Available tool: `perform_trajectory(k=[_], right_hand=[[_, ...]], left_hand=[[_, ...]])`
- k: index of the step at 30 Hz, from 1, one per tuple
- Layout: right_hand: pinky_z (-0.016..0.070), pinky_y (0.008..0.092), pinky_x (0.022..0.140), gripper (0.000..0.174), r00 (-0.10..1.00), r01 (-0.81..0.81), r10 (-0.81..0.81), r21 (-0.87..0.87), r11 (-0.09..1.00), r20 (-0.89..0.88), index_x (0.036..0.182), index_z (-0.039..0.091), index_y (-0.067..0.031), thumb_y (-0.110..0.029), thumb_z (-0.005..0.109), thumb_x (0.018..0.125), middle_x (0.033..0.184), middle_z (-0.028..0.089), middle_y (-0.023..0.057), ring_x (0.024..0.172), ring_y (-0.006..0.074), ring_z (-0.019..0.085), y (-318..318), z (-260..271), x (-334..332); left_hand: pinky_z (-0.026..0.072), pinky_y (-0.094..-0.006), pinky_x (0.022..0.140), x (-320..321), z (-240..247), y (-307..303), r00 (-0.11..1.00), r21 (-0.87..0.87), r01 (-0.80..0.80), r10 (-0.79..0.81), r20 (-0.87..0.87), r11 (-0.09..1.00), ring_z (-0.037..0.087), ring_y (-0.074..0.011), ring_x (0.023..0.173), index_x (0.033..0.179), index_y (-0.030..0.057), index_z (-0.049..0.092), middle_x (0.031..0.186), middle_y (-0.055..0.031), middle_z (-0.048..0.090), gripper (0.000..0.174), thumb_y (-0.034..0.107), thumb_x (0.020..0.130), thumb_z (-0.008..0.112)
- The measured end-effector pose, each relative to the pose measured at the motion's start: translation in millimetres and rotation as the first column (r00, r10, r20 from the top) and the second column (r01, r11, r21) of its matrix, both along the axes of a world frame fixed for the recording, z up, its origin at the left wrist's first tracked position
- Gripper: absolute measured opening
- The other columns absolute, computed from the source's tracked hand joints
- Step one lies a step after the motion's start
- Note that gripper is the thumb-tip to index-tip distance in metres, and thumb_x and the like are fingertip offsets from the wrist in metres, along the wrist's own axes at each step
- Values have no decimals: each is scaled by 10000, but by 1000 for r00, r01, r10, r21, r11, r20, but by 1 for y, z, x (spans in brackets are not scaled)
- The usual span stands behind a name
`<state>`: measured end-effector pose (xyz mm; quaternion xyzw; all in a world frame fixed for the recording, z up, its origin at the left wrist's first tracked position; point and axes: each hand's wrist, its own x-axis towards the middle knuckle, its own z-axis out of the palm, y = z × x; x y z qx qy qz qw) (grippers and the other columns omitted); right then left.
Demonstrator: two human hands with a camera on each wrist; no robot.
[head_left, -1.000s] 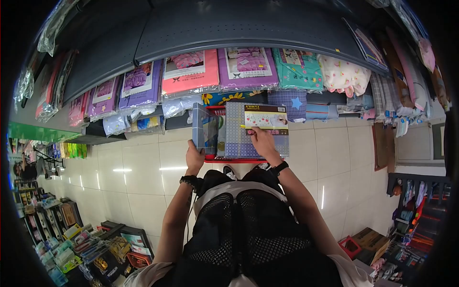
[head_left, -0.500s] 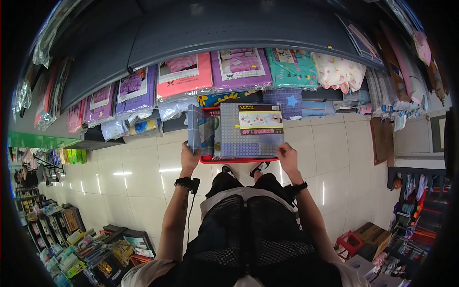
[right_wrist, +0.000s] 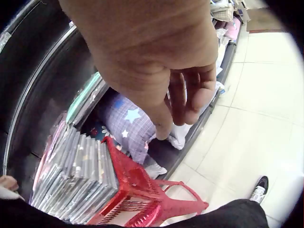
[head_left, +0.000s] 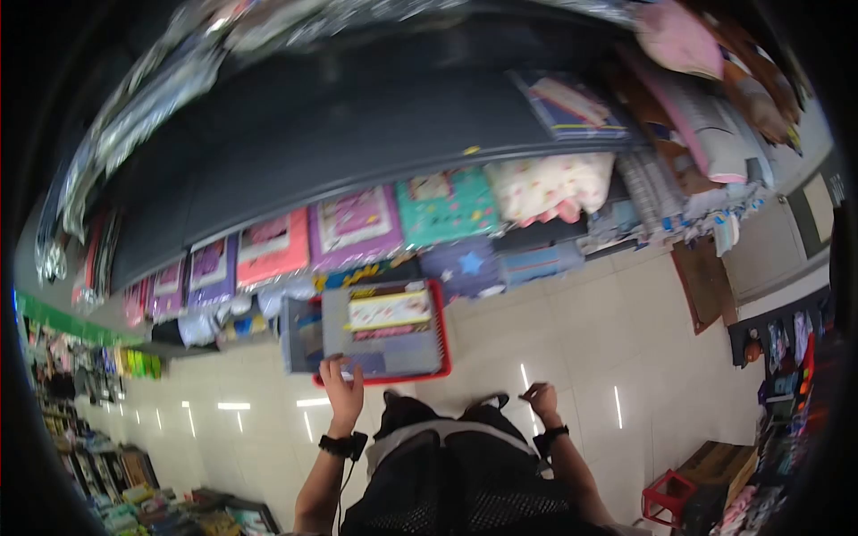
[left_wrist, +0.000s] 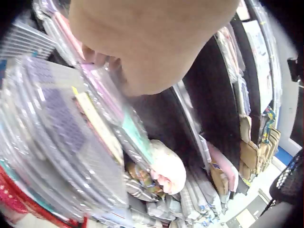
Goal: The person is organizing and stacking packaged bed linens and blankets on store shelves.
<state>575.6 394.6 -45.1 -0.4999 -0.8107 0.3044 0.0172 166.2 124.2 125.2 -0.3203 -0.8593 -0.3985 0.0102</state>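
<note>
In the head view, a red basket [head_left: 443, 326] on the floor holds packaged, grey-patterned bedding [head_left: 357, 337] with a white and yellow label [head_left: 389, 310]. My left hand [head_left: 342, 393] is at the basket's near edge, fingers extended by the packages; whether they touch is unclear. The right hand [head_left: 543, 405] hangs in the air to the right of the basket, holding nothing, its fingers loosely bent. From the right wrist view, several flat packages [right_wrist: 78, 171] stand in a row beside the red basket [right_wrist: 135, 183], with the right hand [right_wrist: 156, 66] above them.
A dark shelf [head_left: 357, 152] runs across the top, with purple, pink and teal packs [head_left: 447, 207] below it. A star-patterned pillow [head_left: 465, 266] lies behind the basket. A red stool [head_left: 668, 498] and cardboard box [head_left: 715, 466] are at the lower right.
The right hand has left the label and moved right, away from the packages. The left hand has released the upright blue-grey pack's edge. The head view has shifted, placing the basket lower and farther left.
</note>
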Motion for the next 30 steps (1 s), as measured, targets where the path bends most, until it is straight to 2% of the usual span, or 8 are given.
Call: perform_trajectory(k=[6,7,15,24,25,28,29,30], right_hand=[[581,414,721,453,962,167,-154,-39,985,224,665,760,-82,-496,727,845,696,709,170,684,343,701,82,-27,105],[583,406,721,485,972,231,-229,-35,972,59,647,751,-75,-479,651,895,679,708,166,669,331,706,196,-26,75],[588,339,682,287,916,384,-397,-157,910,-54,910,742,-18,-288,647,897,630,716,109,642,226,738,176,28,200],[594,308,594,252,862,412,-507,-583,700,1,1069,690,46,-155,685,918,752,745,168,633,196,732,166,-63,222],[598,326,573,232,928,339,-373,-432,836,7,1055,689,46,-145,678,926,767,744,175,629,214,733,170,-52,225],[556,309,522,166,678,570,-732,-676,467,66,994,682,29,-105,682,895,787,733,176,596,222,699,162,-99,264],[556,309,522,166,685,569,-726,-667,481,61,994,682,29,-105,682,895,787,733,176,596,222,699,165,-126,286],[550,323,521,327,987,40,-93,-354,934,-134,1120,661,51,-210,679,924,882,740,194,704,275,729,169,-184,335]], left_hand=[[446,-458,962,87,87,229,920,135,385,-368,-136,913,559,-398,1087,1075,22,603,1147,-192,583,285,90,835,740],[450,-455,960,89,116,332,849,185,493,-423,-318,850,562,-393,1085,1071,20,613,1140,-184,593,284,93,831,745],[468,-440,988,146,182,440,756,141,618,-537,-374,773,557,-362,1176,1139,17,639,1180,-147,617,325,103,842,738],[359,-498,1095,80,190,612,670,-62,578,-516,-535,814,423,-378,1362,1330,9,528,1387,-173,512,575,178,823,743],[343,-500,1110,72,194,635,668,-104,544,-504,-548,833,411,-374,1375,1357,-3,509,1403,-181,501,648,224,807,766],[316,-502,1136,57,197,679,674,-178,461,-474,-566,869,391,-368,1395,1402,-17,478,1428,-188,484,784,315,772,807],[303,-501,1147,52,194,689,675,-229,420,-471,-568,878,383,-366,1402,1420,-19,467,1438,-188,478,847,358,752,825],[287,-499,1161,48,192,694,673,-255,415,-484,-559,873,381,-372,1398,1435,-15,459,1440,-197,471,892,395,738,836]])
